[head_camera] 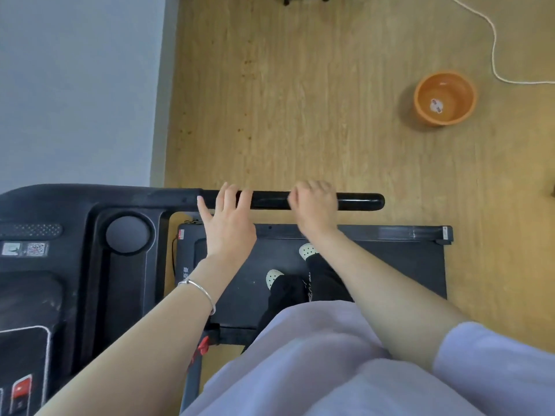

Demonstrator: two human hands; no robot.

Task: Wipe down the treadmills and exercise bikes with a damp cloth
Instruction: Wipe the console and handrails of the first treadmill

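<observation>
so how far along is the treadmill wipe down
Done: nothing shows as wiped; no surface looks visibly damp or streaked.
In hand: the handrail. The right hand curls round it and the left hand lies across it, though no cloth is visible in either.
Left: the console and the deck underfoot. The orange basin sits apart on the floor. No exercise bike is in view.

The glossy black round handlebar (360,202), matt black plastic treadmill console (90,202) and flat black treadmill deck (390,259) are all one dark tone. The console's speaker grille (33,230) is finely dotted. The round orange plastic basin (420,99) has a white sticker (437,106). The honey-brown plank floor (300,115) shows wood grain. The thin bangle (199,291) is silver, the loose garment (300,355) pale lilac, and the perforated clogs (307,250) cream.
</observation>
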